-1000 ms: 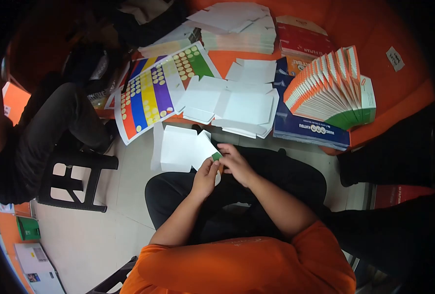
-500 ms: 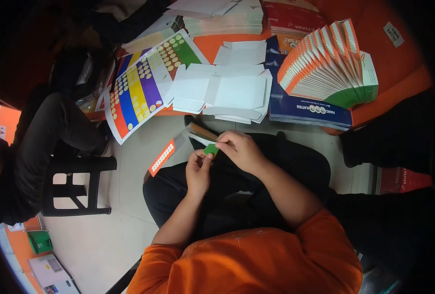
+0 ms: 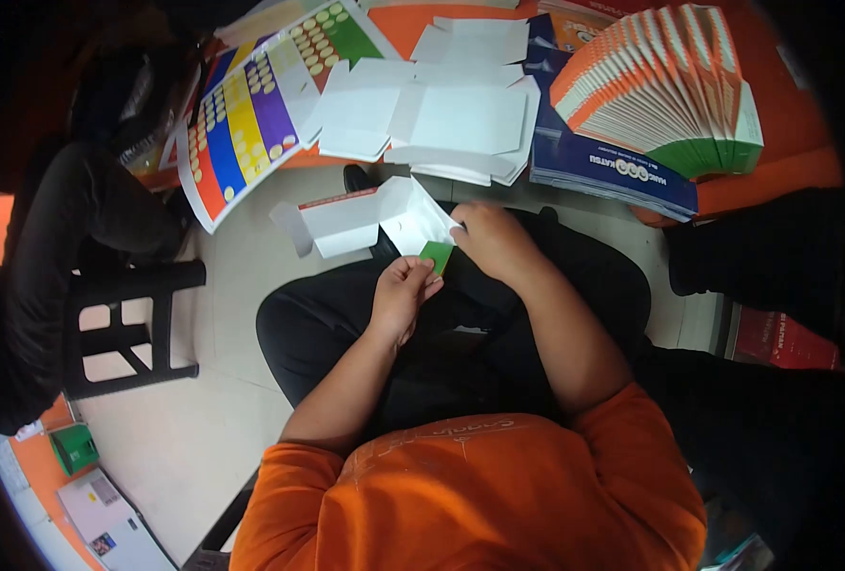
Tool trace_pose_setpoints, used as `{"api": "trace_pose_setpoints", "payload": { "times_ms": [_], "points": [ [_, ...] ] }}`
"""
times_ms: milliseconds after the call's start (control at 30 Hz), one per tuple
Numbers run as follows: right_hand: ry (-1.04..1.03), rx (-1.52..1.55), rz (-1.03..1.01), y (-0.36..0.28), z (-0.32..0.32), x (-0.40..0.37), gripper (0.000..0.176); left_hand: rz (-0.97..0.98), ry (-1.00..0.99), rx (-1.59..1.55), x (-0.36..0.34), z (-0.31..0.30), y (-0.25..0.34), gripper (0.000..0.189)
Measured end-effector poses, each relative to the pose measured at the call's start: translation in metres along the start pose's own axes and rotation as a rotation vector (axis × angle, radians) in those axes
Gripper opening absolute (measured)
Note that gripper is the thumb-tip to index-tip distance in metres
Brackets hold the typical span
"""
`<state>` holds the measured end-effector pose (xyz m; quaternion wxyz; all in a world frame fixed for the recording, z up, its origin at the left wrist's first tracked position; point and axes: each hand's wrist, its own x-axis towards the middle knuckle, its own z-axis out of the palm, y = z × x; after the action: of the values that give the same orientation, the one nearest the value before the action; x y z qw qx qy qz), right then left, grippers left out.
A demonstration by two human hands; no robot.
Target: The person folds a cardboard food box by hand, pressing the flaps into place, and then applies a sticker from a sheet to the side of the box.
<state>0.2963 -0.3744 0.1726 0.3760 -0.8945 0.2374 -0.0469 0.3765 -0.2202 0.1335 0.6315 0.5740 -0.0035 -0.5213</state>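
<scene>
Both hands hold one flat die-cut carton blank [image 3: 365, 221] over my lap, white side up, with a red edge and a small green flap [image 3: 437, 255]. My left hand [image 3: 401, 293] pinches the blank at the green flap from below. My right hand [image 3: 492, 240] grips the same corner from the right, fingers closed on the card. The blank stretches out to the left of my hands above the floor.
On the orange surface ahead lie a stack of white carton blanks [image 3: 442, 114], a sheet of coloured round stickers [image 3: 251, 114], and a fanned pile of folded cartons [image 3: 665, 90] on blue boxes [image 3: 613, 171]. Another person's dark-clothed leg [image 3: 61, 238] and a black stool [image 3: 127, 324] are at left.
The blank has turned from edge-on, with its printed orange side showing, to spread out with its white inside up. Both hands moved slightly up and right.
</scene>
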Motion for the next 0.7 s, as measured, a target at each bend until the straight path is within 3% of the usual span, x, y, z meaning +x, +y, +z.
{"api": "trace_pose_setpoints", "payload": {
  "times_ms": [267,400,533,600,700],
  "points": [
    [-0.198,0.247,0.109,0.005,-0.004,0.009,0.018,0.081,0.034,-0.137,0.004,-0.004,-0.008,0.008],
    [-0.136,0.338,0.034,0.002,0.003,0.007,0.016,0.116,0.057,-0.161,0.006,-0.003,-0.006,0.008],
    [0.041,0.191,-0.059,-0.004,0.019,0.006,0.011,0.130,0.080,-0.097,0.013,-0.003,-0.012,0.009],
    [0.160,-0.090,-0.082,-0.005,0.027,0.006,0.010,0.153,0.036,0.090,0.020,-0.003,-0.019,0.010],
    [0.165,-0.189,-0.082,-0.002,0.029,0.009,0.011,0.208,0.014,0.072,0.027,-0.002,-0.027,0.011]
  ]
}}
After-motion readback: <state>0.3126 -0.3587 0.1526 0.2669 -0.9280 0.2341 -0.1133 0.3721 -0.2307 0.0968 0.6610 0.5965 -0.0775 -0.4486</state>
